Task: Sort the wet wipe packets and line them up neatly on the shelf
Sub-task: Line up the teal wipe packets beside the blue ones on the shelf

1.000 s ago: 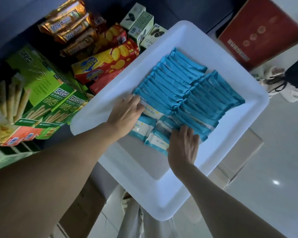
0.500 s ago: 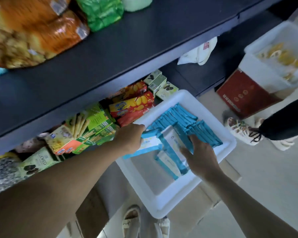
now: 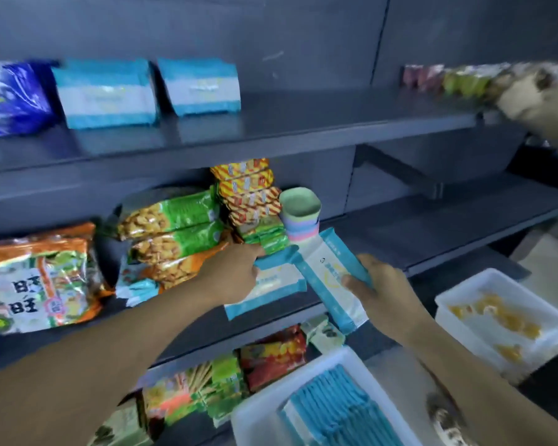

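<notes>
Dark grey metal shelving (image 3: 303, 123) with a matching back panel (image 3: 207, 27) stands over a pale tiled floor (image 3: 541, 252).

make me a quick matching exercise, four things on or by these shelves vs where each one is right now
Things:
1. stack of pastel cups
2. packet in right hand
3. two wipe packs
4. white bin of blue packets

Places:
A. top shelf, standing upright
B. bottom of view, below the shelves
C. middle shelf, beside the snack stacks
D. held tilted at the middle shelf's front edge

Pairs: 1-C, 2-D, 3-A, 4-B
</notes>
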`<action>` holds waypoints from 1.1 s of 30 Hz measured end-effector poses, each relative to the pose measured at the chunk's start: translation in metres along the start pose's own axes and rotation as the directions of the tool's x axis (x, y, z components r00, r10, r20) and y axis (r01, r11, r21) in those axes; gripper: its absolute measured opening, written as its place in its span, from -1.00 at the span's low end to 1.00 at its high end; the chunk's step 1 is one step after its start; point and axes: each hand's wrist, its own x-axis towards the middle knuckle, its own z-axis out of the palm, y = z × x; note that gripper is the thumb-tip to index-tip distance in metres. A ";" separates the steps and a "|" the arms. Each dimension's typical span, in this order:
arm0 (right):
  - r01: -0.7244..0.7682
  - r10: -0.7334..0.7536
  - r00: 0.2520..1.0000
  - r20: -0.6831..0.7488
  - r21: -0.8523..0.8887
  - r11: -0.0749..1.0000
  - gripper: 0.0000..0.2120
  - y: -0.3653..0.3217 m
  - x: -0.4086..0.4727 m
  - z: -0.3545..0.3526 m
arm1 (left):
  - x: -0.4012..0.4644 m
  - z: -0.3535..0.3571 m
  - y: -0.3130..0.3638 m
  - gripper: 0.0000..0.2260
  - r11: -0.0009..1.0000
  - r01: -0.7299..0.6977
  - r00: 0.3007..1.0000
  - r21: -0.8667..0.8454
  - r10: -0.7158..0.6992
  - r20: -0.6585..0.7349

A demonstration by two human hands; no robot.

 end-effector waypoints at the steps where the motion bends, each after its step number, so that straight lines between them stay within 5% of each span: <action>1: 0.010 -0.010 1.000 -0.014 -0.006 1.000 -0.89 -0.008 0.006 -0.009 | -0.002 -0.015 0.004 -0.69 1.000 -0.003 0.999 0.000 0.003 -0.043; 11: 0.215 -0.206 0.959 -0.194 0.030 0.976 -0.92 -0.101 0.089 -0.097 | 0.018 -0.191 0.007 -0.81 0.999 -0.016 0.896 0.045 0.034 -0.443; 22: 0.226 -0.243 0.947 -0.210 -0.098 0.969 -0.82 -0.142 0.205 -0.095 | 0.145 -0.253 -0.055 -0.76 0.989 0.051 0.927 0.142 0.006 -0.376; 30: 0.243 -0.257 0.955 -0.145 -0.107 0.964 -0.88 -0.151 0.258 -0.080 | 0.182 -0.255 -0.086 -0.77 0.936 0.071 0.870 0.345 0.112 -0.481; 33: 0.289 -0.298 0.948 -0.108 -0.096 0.953 -0.89 -0.157 0.269 -0.075 | 0.180 -0.253 -0.086 -0.56 0.890 0.069 0.870 0.451 0.168 -0.464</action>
